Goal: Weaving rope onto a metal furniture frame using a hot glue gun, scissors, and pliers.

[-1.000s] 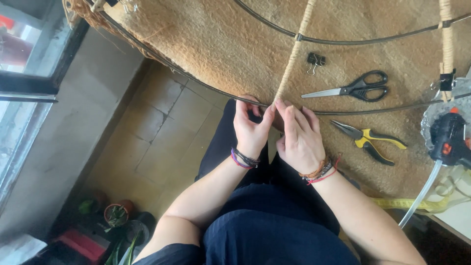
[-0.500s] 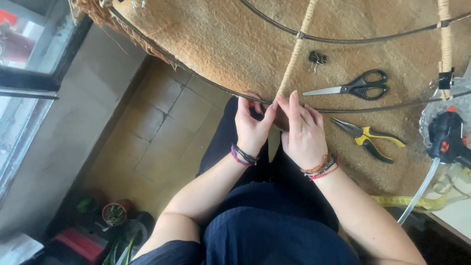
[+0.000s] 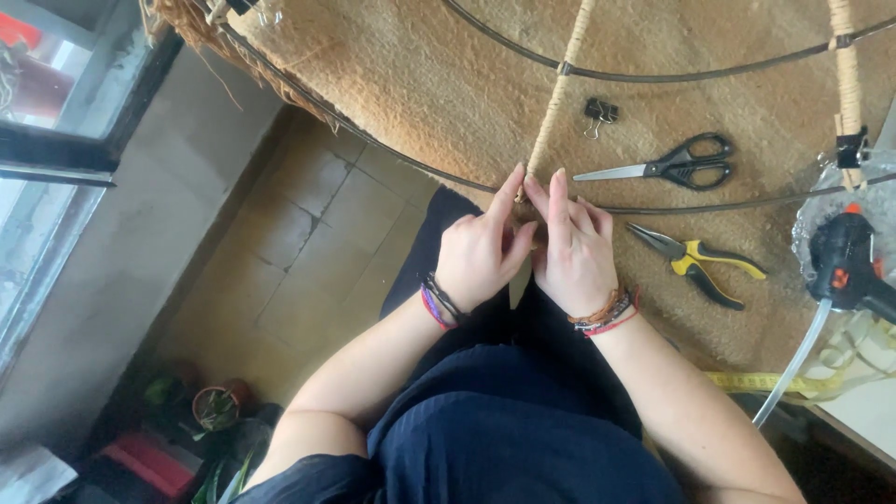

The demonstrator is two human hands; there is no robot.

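Both hands pinch the lower end of the jute-wrapped spoke (image 3: 558,93) where it meets the outer wire ring (image 3: 373,140): left hand (image 3: 481,254) and right hand (image 3: 571,250) have their fingertips pressed together on the joint, index fingers stretched up along it, though the exact contact is hidden between them. Compared with half a second ago the hands sit closer together and their fingers reach a little further up onto the ring; the tools have not moved. Wrists are bent back toward the body, palms down, forearms converging from below, with bracelets on both. Right of the spoke lie a black binder clip (image 3: 600,113), then scissors (image 3: 667,165) with blades pointing toward the spoke, and below them yellow-handled pliers (image 3: 695,264). Further right, a glue gun (image 3: 847,266) rests by a second wrapped spoke (image 3: 847,65). All lie on a tan mat (image 3: 420,84). Left of the ring, tiled floor (image 3: 308,252) shows below.
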